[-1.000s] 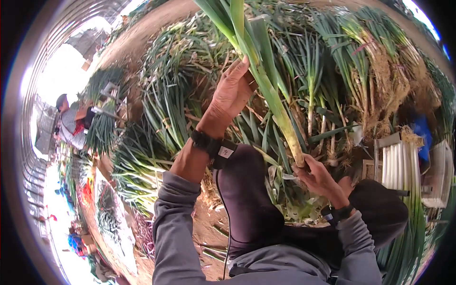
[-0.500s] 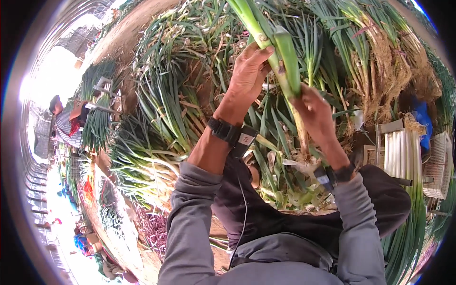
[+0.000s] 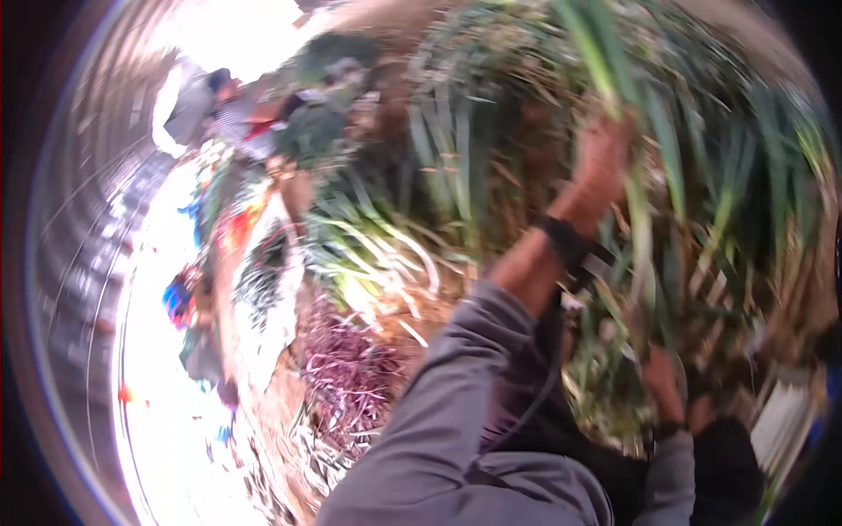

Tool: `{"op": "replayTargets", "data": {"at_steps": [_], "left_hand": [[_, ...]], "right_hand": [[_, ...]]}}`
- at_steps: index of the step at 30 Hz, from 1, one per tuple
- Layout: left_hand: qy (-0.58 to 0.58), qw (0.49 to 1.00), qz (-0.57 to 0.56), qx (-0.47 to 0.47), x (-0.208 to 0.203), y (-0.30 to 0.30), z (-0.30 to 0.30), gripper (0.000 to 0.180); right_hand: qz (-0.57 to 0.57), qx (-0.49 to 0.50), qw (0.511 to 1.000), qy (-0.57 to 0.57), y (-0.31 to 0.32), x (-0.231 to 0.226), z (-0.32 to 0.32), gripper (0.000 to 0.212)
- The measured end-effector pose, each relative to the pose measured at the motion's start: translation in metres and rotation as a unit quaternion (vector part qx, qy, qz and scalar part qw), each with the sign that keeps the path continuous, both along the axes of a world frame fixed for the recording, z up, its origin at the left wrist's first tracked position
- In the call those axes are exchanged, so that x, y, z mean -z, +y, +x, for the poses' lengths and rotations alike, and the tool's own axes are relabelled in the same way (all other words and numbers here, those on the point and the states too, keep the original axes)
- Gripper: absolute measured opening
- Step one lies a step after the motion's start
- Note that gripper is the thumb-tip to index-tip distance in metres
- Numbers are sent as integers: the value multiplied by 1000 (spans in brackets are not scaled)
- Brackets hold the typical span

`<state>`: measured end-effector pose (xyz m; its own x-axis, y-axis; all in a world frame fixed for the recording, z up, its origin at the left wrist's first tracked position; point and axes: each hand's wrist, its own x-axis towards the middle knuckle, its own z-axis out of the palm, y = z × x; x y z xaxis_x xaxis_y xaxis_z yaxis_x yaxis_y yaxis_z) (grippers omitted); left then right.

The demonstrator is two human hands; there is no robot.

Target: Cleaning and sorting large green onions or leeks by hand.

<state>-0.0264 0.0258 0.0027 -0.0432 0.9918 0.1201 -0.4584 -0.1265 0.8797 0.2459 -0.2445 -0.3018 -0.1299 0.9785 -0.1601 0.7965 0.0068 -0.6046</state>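
A long green onion (image 3: 640,223) hangs upright in front of me, its green leaves at the top and its pale stalk below. My left hand (image 3: 603,153) is closed round its upper part, where the leaves begin. Down at the root end, my right hand (image 3: 662,381) has its fingers drawn together against the onion. Motion blur hides whether they pinch the stalk itself or an outer leaf of it. The roots are not clear to see.
Heaps of green onions (image 3: 456,158) lie beyond and around my hands. At the left are white-stemmed onions (image 3: 386,263) and a purple-stemmed pile (image 3: 351,368). A person in a striped top (image 3: 235,127) is far left. Pale stalks (image 3: 783,421) lie at the right.
My view has swung left, and the scene is now blurred. My right hand has moved down along the green onion from its middle to its lower end. The left hand keeps its hold.
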Motion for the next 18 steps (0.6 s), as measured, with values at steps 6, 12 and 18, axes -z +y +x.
{"op": "replayTargets", "data": {"at_steps": [6, 12, 18], "left_hand": [[-166, 978, 8, 127, 9, -29, 16, 29], [-162, 979, -13, 121, 24, -29, 27, 29], [-92, 989, -71, 90, 22, -24, 83, 41]], "right_hand": [[13, -61, 996, 56, 19, 27, 36, 21], [25, 61, 928, 366, 143, -234, -65, 33], [77, 33, 880, 467, 163, -243, -57, 33]]}}
